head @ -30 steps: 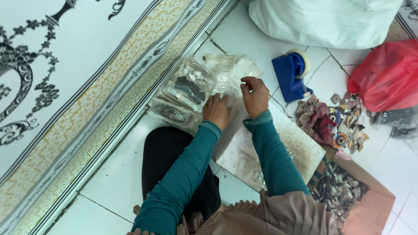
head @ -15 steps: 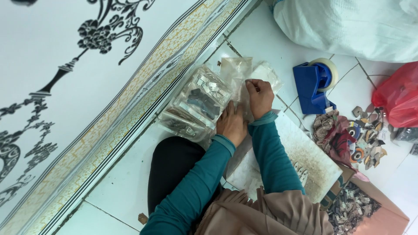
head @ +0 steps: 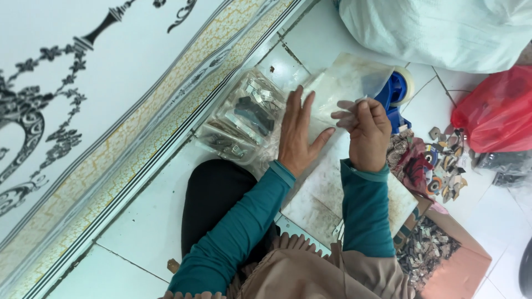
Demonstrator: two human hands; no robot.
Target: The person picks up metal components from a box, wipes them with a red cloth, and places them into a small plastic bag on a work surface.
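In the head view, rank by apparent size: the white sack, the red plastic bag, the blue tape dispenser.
1. white sack, though cut off by the frame
2. red plastic bag, also cut off
3. blue tape dispenser, partly hidden

- Left hand (head: 298, 135): flat, fingers spread, pressing on a clear plastic bag (head: 349, 83) laid over a white board (head: 332, 194).
- Right hand (head: 367, 130): fingers curled, pinching the bag's right edge.
- Left of the hands: stack of filled clear packets (head: 244, 119) against the patterned wall.
- Far right: blue tape dispenser (head: 394, 94); red bag (head: 496, 113); loose small pieces (head: 443, 166) on the tiled floor.
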